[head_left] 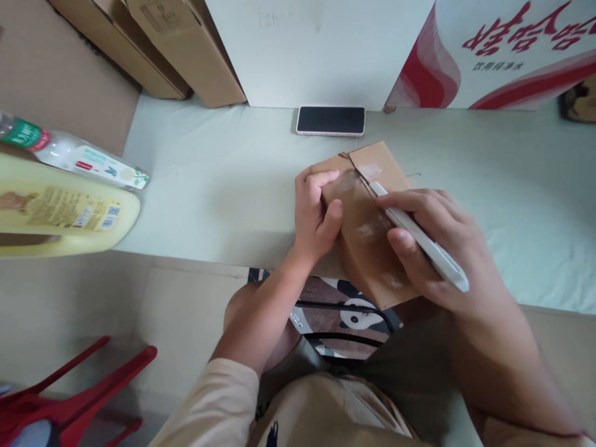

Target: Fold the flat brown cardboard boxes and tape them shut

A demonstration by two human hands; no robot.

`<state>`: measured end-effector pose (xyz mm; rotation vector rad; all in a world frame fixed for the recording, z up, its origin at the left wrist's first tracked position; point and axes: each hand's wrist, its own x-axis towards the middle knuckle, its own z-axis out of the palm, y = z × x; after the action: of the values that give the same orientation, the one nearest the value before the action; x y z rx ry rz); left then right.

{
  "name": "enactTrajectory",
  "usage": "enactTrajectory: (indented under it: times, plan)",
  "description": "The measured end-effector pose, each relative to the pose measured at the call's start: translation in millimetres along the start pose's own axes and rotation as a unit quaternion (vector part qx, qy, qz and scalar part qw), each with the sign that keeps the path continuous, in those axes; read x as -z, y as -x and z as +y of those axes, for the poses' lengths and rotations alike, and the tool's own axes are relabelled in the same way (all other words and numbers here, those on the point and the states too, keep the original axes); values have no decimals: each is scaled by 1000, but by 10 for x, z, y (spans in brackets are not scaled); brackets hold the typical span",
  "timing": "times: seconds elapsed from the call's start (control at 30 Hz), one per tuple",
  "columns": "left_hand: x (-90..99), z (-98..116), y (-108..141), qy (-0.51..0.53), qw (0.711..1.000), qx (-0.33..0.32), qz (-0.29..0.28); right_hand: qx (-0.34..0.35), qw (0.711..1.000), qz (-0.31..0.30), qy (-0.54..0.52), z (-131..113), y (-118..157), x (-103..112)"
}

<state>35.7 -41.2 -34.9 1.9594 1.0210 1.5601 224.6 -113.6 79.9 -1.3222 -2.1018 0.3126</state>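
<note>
A small brown cardboard box (372,242) sits tilted at the front edge of the pale green surface, with clear tape patches and a dark slit along its top seam. My left hand (316,214) is wrapped round its left side, thumb and fingers pressed on the cardboard. In my right hand (437,242) is a white cutter (431,248), its front end at the seam near the top of the box. The blade itself cannot be made out.
A phone (331,121) lies behind the box. White and red-printed cartons (316,56) stand at the back, brown cartons (190,49) at back left. A clear bottle (93,158) and yellow jug (69,208) are at left. A red stool (84,403) stands on the floor.
</note>
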Motion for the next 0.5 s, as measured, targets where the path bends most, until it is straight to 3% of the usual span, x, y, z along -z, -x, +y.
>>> enactTrajectory:
  times: [0.2,0.5]
  plan:
    - [7,12,3,-11,1000,10,2,-1,999,31,20,-27,45,3]
    - [-3,-14,5,-30,1000,3,0,-4,988,135,-69,83,179,-25]
